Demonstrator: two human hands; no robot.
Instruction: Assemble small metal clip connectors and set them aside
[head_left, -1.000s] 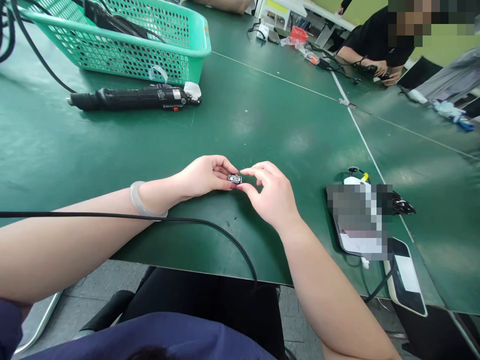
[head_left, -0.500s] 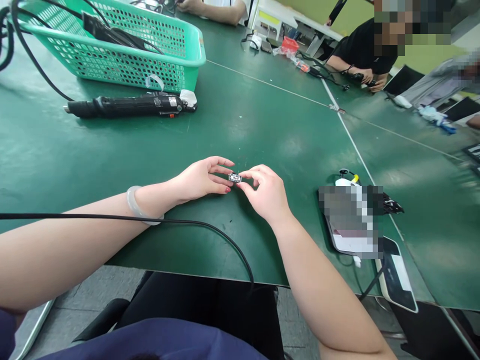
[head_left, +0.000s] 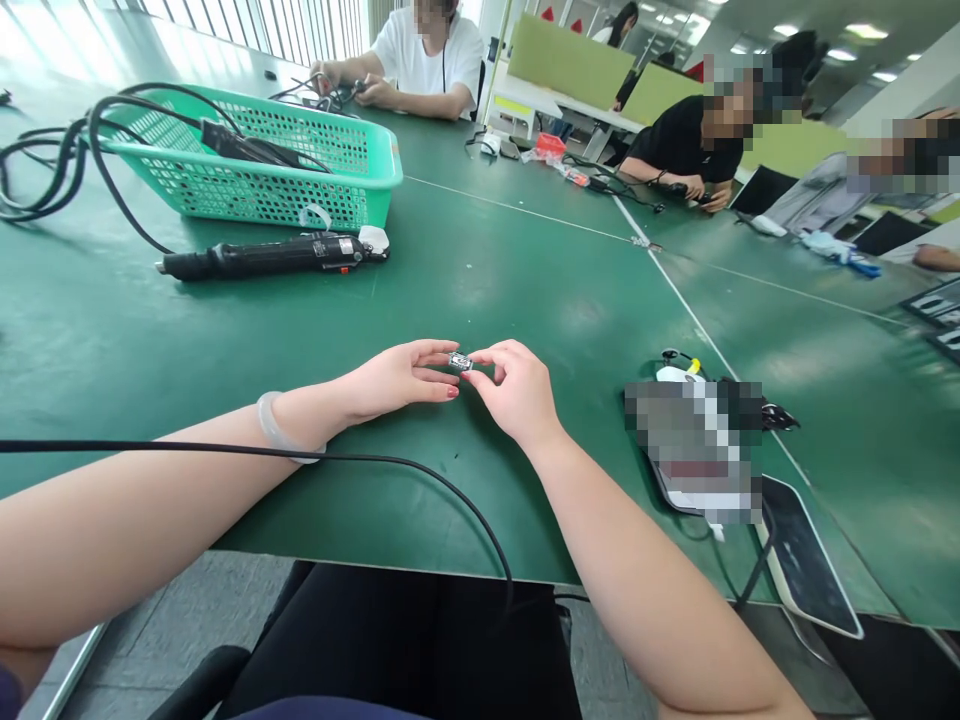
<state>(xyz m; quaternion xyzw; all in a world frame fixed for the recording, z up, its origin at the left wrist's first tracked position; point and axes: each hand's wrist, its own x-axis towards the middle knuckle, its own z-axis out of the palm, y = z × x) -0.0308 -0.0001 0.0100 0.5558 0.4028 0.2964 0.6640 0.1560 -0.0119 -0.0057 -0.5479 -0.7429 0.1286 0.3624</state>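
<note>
Between thumb and fingers, my right hand (head_left: pixel 523 397) pinches a small silver-and-black part (head_left: pixel 460 361) just above the green table; its exact kind is too small to make out. My left hand (head_left: pixel 394 382) reaches in from the other side with its fingers stretched and apart. Its fingertips come right up to the part, and whether they touch it I cannot tell. A pale bangle (head_left: pixel 276 425) circles my left wrist. In front of that forearm runs a black cable (head_left: pixel 360 456), which curves down over the table's near edge.
Beyond my left hand lies a black electric screwdriver (head_left: pixel 262 257), beside a green perforated basket (head_left: pixel 247 195) holding a black corded device. To my right are a partly blurred device (head_left: pixel 690 450) and a phone (head_left: pixel 810 550) overhanging the table edge (head_left: pixel 420 573). Several people sit across the table.
My view has tilted up, showing more of the room. The small part has turned a little in my right hand's pinch, and my left fingers remain spread beside it.
</note>
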